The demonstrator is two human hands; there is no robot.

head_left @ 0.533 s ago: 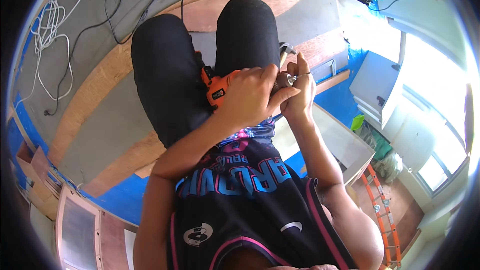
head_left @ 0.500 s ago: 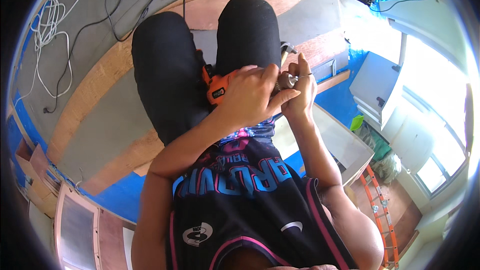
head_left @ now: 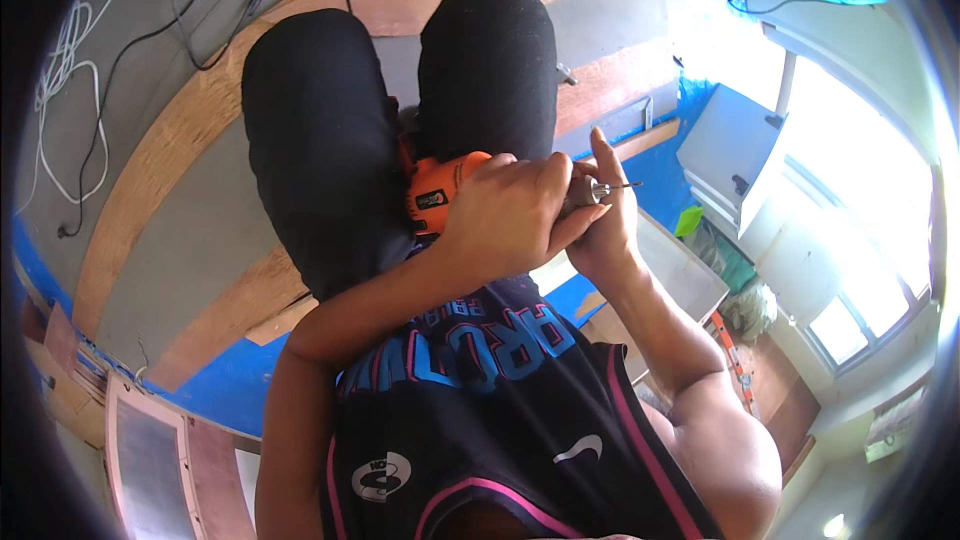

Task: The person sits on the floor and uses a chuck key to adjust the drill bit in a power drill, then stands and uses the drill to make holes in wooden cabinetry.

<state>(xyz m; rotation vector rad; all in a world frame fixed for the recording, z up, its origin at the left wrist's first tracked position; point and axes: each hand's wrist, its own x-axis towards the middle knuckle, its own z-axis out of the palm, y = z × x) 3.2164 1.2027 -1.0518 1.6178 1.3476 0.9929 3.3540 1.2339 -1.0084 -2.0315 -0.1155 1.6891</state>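
An orange power drill (head_left: 440, 185) lies sideways across my lap, its grey chuck (head_left: 583, 196) toward the right. A thin drill bit (head_left: 625, 186) sticks out of the chuck and points right. My left hand (head_left: 515, 205) is wrapped over the front of the drill body, with its thumb stretched along the chuck. Behind the chuck, my right hand (head_left: 608, 230) closes against it, one finger raised. Part of its grip is hidden by the left hand. Between my thighs the drill's rear end is partly hidden.
Beyond my right knee a hammer head (head_left: 567, 74) shows. Curved wooden strips (head_left: 150, 210) cross the grey floor panel. A black cable (head_left: 130, 40) and white cable coils (head_left: 65, 90) lie left. An orange ladder (head_left: 738, 370) and a white cabinet (head_left: 733, 155) stand right.
My hands and the drill have come slightly closer to my body. More of the bit now shows past my right hand. My knee hides more of the hammer as the view has shifted.
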